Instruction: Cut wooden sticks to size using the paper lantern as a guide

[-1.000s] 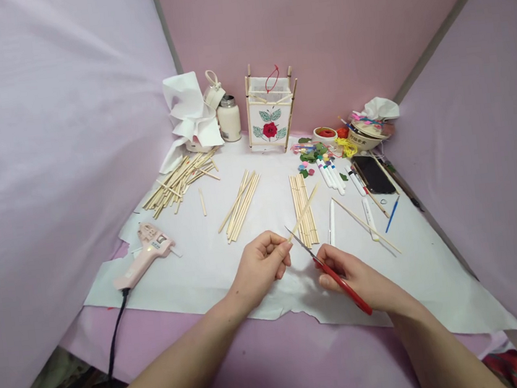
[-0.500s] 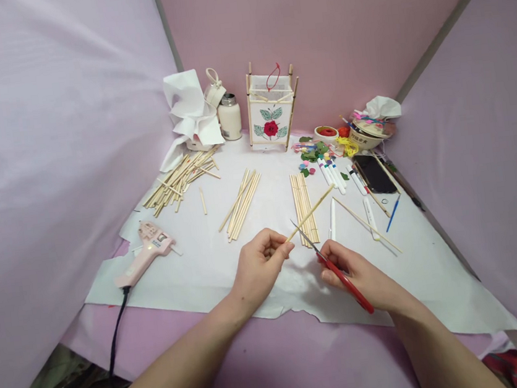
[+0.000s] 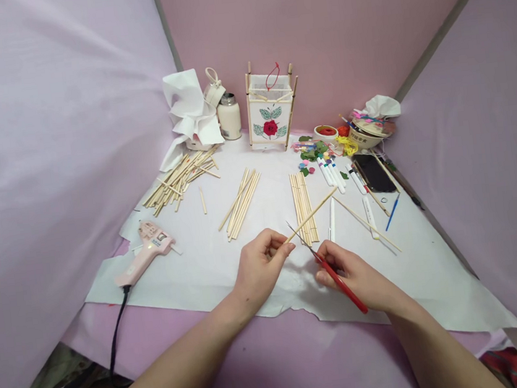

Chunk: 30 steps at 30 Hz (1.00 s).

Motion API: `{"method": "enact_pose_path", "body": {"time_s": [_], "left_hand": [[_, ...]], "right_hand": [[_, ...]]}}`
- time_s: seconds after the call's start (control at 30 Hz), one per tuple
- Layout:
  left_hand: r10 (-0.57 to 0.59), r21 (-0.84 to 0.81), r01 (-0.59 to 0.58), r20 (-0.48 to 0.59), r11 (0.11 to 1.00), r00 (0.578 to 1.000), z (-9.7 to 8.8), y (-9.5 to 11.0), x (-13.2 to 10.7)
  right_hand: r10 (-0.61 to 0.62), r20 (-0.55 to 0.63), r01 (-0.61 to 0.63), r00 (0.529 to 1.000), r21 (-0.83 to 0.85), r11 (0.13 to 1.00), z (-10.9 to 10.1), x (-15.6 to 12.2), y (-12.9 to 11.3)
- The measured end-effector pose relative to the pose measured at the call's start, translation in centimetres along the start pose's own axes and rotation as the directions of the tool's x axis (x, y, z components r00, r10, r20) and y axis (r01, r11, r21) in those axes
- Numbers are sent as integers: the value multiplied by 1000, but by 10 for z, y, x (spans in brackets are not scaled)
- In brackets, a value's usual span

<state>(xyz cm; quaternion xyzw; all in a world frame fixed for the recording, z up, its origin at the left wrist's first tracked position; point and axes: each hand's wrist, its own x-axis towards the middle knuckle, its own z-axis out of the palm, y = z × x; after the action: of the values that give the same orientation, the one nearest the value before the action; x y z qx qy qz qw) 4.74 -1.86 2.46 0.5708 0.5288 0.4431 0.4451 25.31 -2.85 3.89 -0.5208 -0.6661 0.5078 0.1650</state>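
Observation:
My left hand (image 3: 263, 264) pinches one end of a thin wooden stick (image 3: 313, 212), which slants up and to the right above the white paper sheet (image 3: 202, 269). My right hand (image 3: 352, 274) grips red-handled scissors (image 3: 330, 270); their blades point up-left and meet the stick just beyond my left fingertips. A neat bundle of cut sticks (image 3: 302, 204) lies right behind the hands. Another loose bundle of sticks (image 3: 240, 203) lies to its left.
A pink glue gun (image 3: 146, 253) with a black cord lies at the left. Behind are a stick pile (image 3: 177, 178), crumpled white paper (image 3: 190, 111), a flask (image 3: 230, 117) and a paper lantern (image 3: 272, 114). Markers (image 3: 331, 174), a phone (image 3: 374, 174) and bowls (image 3: 363, 133) fill the right.
The stick's far end has swung to the right and lowered a little. The scissors shifted slightly right then back left to the stick. Both hands stay in much the same place.

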Motion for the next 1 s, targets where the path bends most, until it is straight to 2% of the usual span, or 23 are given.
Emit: {"method": "enact_pose_path", "body": {"time_s": [0.57, 1.0], "left_hand": [[146, 242, -142, 3, 960, 989, 4, -3, -3], [164, 309, -161, 17, 937, 986, 6, -1, -4]], "right_hand": [[19, 1, -19, 1000, -2, 1000, 0, 1, -1], [11, -21, -12, 1000, -53, 999, 4, -1, -2]]}}
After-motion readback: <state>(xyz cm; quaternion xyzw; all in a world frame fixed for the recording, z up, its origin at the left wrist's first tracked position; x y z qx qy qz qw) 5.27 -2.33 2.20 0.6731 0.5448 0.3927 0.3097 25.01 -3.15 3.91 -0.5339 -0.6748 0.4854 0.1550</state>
